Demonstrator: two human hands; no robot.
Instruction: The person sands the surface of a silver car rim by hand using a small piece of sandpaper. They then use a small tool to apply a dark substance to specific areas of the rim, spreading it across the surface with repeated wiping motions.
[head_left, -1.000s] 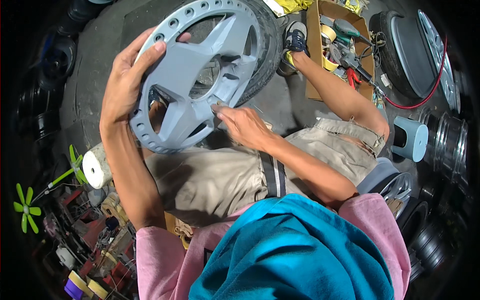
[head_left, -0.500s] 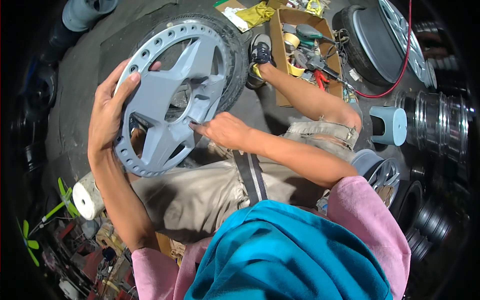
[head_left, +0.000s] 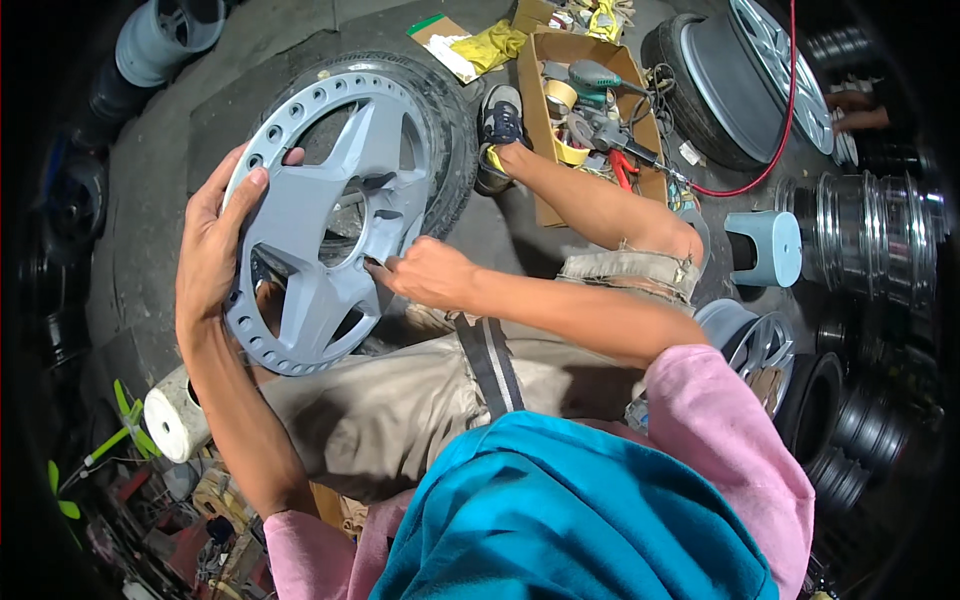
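Note:
A grey, five-spoke wheel face with holes round its rim stands tilted in front of me, a tyre behind it. My left hand grips its left rim, thumb on the face and fingers round the back. My right hand is closed, with its fingertips against the wheel just right of and below the centre opening; what it holds, if anything, is too small to make out. My legs are under and beside the wheel.
A cardboard box of tools, a tyred wheel with a red hose, a blue stool, and stacked rims lie to my right. Another person's hand shows at far right. A white roll lies left.
The view has shifted, so the wheel and both hands sit lower and further left in the picture. My right fingers stay at the lower centre area. Another person's hand now shows at far right.

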